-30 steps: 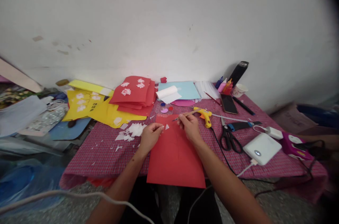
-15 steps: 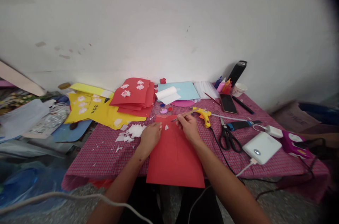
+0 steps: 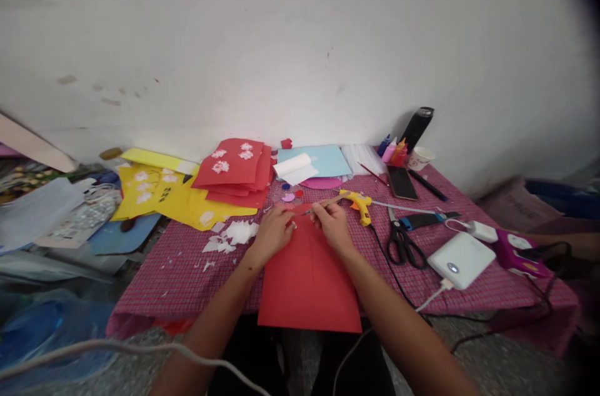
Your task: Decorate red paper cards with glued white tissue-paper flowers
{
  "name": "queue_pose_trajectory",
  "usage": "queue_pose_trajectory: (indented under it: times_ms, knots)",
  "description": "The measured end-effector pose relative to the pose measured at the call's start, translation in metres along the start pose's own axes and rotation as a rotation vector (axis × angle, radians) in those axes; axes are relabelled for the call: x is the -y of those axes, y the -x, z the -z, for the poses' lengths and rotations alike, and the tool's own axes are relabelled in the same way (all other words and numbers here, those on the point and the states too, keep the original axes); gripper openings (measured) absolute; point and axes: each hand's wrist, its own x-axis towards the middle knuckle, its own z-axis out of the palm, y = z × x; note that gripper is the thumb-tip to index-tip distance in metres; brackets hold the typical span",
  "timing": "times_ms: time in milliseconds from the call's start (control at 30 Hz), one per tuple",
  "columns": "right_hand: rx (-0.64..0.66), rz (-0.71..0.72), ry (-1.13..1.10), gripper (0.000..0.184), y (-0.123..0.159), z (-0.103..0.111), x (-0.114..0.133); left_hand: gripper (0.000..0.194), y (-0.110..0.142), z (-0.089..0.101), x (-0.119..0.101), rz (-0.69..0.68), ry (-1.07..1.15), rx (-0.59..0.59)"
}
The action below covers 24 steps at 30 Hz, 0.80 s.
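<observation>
A red paper sheet [image 3: 309, 283] lies on the pink checked tablecloth [image 3: 187, 271] and hangs over its near edge. My left hand [image 3: 274, 230] rests at the sheet's top left with its fingers curled onto a small white paper scrap. Closed around a thin pencil-like stick [image 3: 323, 203], my right hand [image 3: 332, 224] holds its tip just above the top of the red sheet. A yellow glue gun [image 3: 359, 203] lies right beside that hand.
Black scissors [image 3: 402, 240], a blue-handled knife [image 3: 424, 220], a white power bank [image 3: 462, 260] with cable and a phone [image 3: 402, 182] lie to the right. Red sheets [image 3: 234, 171], yellow sheets [image 3: 164, 193], white scraps [image 3: 234, 233] and a paper roll [image 3: 293, 166] lie behind and left.
My left hand has slid right along the top of the red sheet, onto the white scrap and close to my right hand. The right hand has barely moved.
</observation>
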Motion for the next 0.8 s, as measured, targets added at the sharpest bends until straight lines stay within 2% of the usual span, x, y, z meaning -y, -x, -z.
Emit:
queue_pose_trajectory:
  times_ms: [100,200,333,433,500,633,800]
  knots:
    - [0.003,0.009,0.007,0.034,0.000,0.000,-0.001,0.019,-0.002,-0.004,0.001,-0.054,-0.091,0.048]
    - [-0.004,0.004,0.009,0.034,0.000,0.000,-0.001,0.016,-0.002,-0.004,0.004,-0.055,-0.071,0.073]
    - [-0.016,0.014,-0.015,0.032,0.000,-0.002,-0.002,0.013,0.000,0.001,0.004,-0.013,0.042,0.044]
    - [0.000,0.019,-0.038,0.032,0.001,-0.002,-0.004,0.012,0.004,0.006,0.001,0.068,0.205,-0.008]
    - [0.046,0.023,-0.030,0.032,0.002,-0.003,-0.005,0.015,0.007,0.008,-0.002,0.144,0.348,-0.025]
    - [0.208,0.066,0.059,0.020,0.007,-0.002,-0.005,0.020,0.012,0.011,-0.008,0.240,0.601,-0.024]
    - [0.312,0.104,0.099,0.016,0.011,-0.004,0.000,0.021,0.013,0.008,-0.013,0.262,0.678,-0.034]
